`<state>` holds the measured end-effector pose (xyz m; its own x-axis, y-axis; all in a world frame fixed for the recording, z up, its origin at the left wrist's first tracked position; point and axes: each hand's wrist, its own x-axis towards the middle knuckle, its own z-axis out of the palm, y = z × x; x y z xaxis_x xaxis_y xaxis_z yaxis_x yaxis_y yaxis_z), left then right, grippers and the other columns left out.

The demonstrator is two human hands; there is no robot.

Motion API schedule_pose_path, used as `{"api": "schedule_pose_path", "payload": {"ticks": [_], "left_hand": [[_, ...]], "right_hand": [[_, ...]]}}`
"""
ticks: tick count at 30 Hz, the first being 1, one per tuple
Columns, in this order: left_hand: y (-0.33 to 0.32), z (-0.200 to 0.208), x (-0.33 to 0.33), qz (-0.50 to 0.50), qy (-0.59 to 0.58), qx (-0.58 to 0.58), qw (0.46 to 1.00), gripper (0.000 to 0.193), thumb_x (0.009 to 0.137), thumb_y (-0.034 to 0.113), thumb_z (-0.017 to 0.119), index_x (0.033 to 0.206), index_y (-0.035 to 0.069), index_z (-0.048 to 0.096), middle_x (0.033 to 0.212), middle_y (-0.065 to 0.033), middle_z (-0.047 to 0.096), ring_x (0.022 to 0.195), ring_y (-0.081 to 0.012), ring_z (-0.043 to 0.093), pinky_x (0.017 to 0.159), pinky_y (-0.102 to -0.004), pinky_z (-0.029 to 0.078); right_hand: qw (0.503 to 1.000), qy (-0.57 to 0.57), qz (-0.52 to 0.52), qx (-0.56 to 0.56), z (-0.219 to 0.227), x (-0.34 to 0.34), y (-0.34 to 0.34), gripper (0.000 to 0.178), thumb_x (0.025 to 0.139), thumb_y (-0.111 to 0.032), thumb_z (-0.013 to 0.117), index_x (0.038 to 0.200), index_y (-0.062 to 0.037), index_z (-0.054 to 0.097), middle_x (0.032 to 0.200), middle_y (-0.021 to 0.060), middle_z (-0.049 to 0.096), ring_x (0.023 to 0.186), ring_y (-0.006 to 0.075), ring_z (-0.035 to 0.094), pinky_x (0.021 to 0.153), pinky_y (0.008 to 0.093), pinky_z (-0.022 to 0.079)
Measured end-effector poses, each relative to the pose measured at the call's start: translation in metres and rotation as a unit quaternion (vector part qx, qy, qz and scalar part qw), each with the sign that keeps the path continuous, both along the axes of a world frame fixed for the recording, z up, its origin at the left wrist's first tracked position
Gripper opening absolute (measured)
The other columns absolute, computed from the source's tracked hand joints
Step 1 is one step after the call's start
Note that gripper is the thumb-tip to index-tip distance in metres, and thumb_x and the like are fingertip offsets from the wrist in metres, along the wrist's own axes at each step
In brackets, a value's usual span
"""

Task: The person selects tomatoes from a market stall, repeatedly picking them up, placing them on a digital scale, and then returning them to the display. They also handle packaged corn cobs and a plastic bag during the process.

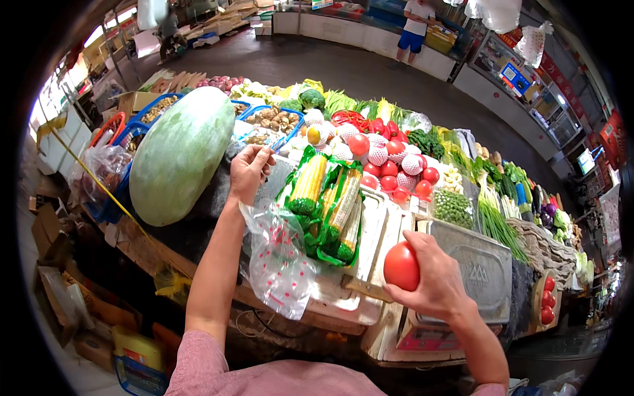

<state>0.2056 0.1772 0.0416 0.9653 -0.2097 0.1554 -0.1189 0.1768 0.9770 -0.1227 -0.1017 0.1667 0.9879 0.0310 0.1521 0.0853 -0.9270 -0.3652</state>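
Tomato (401, 266), big and red, sits in the person's right hand (432, 277), with the fingers curled around it, just beside a gray metal tray (475, 264). A clear bag with red dots (281, 264) hangs near the left arm. Next comes yellow corn (343, 208) in green wrap on the bench (129, 237). The left hand (248, 173) is by a blue basket (297, 129), fingers pinched close; I can't tell if they hold anything. A huge green melon (181, 158) lies to its left. Far back, someone in blue shorts (411, 41) stands.
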Motion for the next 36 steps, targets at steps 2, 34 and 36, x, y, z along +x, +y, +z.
{"api": "schedule_pose_path", "payload": {"ticks": [2,34,36], "left_hand": [[-0.017,-0.002,0.008,-0.012,0.040,0.010,0.999,0.021,0.108,0.026,0.064,0.100,0.008,0.069,0.080,0.0014,0.069,0.057,-0.0005,0.052,0.047,-0.0171,0.036],[-0.061,-0.054,0.045,-0.025,-0.068,0.229,0.971,0.020,0.104,0.016,0.068,0.093,-0.001,0.070,0.072,0.0032,0.061,0.064,-0.0042,0.053,0.057,-0.0236,0.041],[-0.065,-0.057,0.046,-0.028,-0.070,0.228,0.971,0.020,0.104,0.016,0.069,0.093,-0.001,0.069,0.072,0.0030,0.061,0.064,-0.0040,0.052,0.057,-0.0234,0.040]], "right_hand": [[0.997,0.001,0.017,-0.069,-0.015,0.028,-0.015,0.086,0.075,-0.040,0.085,0.144,-0.0029,0.051,0.134,0.0207,0.060,0.112,0.0397,0.067,0.090,0.0478,0.059],[0.970,0.163,0.163,0.083,-0.064,0.164,-0.085,0.087,0.080,-0.046,0.085,0.147,-0.0025,0.052,0.143,0.0197,0.057,0.123,0.0395,0.062,0.102,0.0473,0.052],[0.963,0.178,0.170,0.114,-0.064,0.168,-0.094,0.087,0.081,-0.048,0.085,0.147,-0.0013,0.051,0.144,0.0209,0.057,0.125,0.0408,0.061,0.104,0.0470,0.052]]}}
